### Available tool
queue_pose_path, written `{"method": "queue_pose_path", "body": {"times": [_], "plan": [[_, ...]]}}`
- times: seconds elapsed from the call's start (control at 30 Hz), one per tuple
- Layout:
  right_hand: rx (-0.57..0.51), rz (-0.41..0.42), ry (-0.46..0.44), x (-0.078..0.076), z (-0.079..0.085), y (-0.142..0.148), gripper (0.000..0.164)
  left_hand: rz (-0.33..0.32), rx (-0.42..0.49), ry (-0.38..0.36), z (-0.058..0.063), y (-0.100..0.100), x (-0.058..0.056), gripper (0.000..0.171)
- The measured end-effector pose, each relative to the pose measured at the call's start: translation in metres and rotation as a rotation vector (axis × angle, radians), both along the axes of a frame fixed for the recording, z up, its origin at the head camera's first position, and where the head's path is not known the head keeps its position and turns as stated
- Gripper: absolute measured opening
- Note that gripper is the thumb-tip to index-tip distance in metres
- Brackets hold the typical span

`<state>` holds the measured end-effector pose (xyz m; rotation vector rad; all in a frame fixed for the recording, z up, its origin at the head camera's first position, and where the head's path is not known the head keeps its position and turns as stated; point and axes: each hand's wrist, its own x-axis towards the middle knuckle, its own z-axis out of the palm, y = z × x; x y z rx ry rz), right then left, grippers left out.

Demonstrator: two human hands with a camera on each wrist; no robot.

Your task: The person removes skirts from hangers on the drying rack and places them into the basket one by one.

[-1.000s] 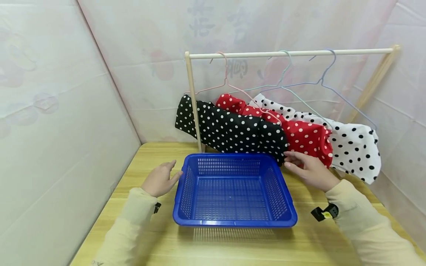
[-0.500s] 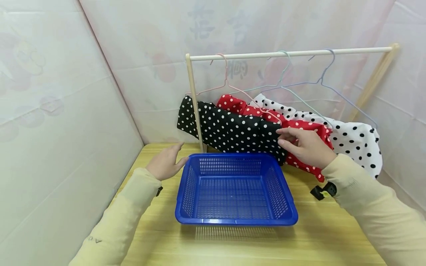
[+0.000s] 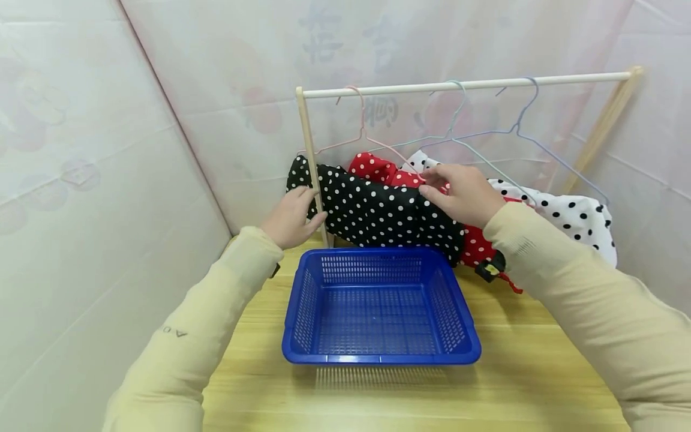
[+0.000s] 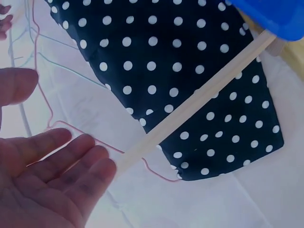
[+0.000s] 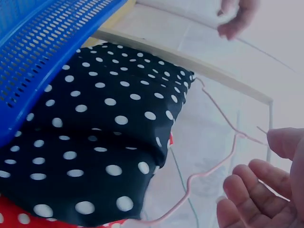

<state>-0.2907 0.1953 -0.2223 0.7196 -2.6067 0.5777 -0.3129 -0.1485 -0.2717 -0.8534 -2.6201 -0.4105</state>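
Both my hands are raised and empty. My left hand, left of the frame's centre, has its fingers nearly straight and the thumb spread wide, beside the pale wooden post of the clothes rack; I can't tell whether it touches. My right hand, right of centre, has loosely bent fingers and a fair gap to the thumb, with nothing between them.

The black cloth garment with white dots hangs mid-frame on a thin pink wire hanger, hooked over the white rail across the upper right. My right fingertips are near that hanger's right arm; contact is unclear. Behind sit the red dotted garment and, farther right, the white one with black dots. The blue plastic basket stands bare inside at lower centre.

I judge this as the reach for the front garment, grip not yet made. Next I'd want to close on both ends of the pink hanger, then lift so the hook clears the rail without dragging the red cloth along.
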Motion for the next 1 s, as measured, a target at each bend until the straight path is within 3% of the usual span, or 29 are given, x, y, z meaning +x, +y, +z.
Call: {"method": "queue_pose_path", "body": {"times": [0.3, 0.67, 0.87, 1.0], "plan": [[0.062, -0.068, -0.045, -0.034, 0.025, -0.043, 0.046, 0.057, -0.014, 0.066, 0.031, 0.021, -0.031, 0.056], [0.144, -0.120, -0.131, -0.064, 0.038, -0.095, 0.054, 0.127, -0.059, 0.056, 0.044, 0.032, -0.055, 0.058], [0.070, -0.140, -0.165, -0.075, 0.043, -0.113, 0.051, 0.136, -0.121, 0.079, 0.058, 0.045, -0.065, 0.062], [0.015, -0.154, -0.203, -0.083, 0.047, -0.118, 0.049, 0.165, -0.154, 0.044, 0.067, 0.051, -0.067, 0.063]]}}
